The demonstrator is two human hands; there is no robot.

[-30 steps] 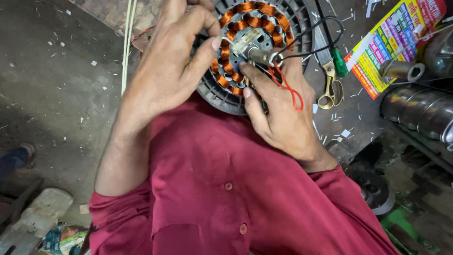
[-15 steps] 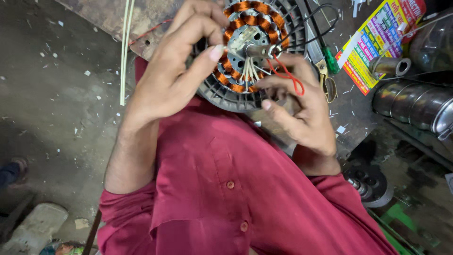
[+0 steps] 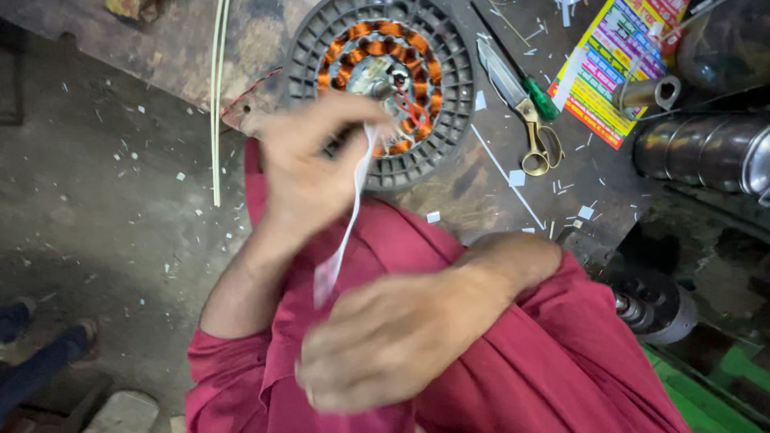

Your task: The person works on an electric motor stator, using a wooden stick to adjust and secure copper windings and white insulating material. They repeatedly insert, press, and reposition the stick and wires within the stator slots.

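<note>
White strip [image 3: 346,220] in left hand [image 3: 309,172], right hand [image 3: 385,341] blurred, perhaps holding it

A thin white strip [image 3: 346,232] hangs slack from the left grip [image 3: 309,172], trailing down toward the right grip [image 3: 393,341]; just beyond the left grip lies a round grey motor stator [image 3: 381,88] with copper coils.

We have let go of the motor winding

A second ago both our hands were pressed on the round stator [image 3: 383,88], fingers among its copper coils and wires; now it lies uncovered on the desk [image 3: 481,192]. Our left hand [image 3: 309,164] has lifted off and pinches a thin white strip [image 3: 345,224] that hangs down from its fingers. Our right hand [image 3: 393,341] has drawn back, low over our red shirt [image 3: 513,369], blurred, its grip empty as far as we can tell.
</note>
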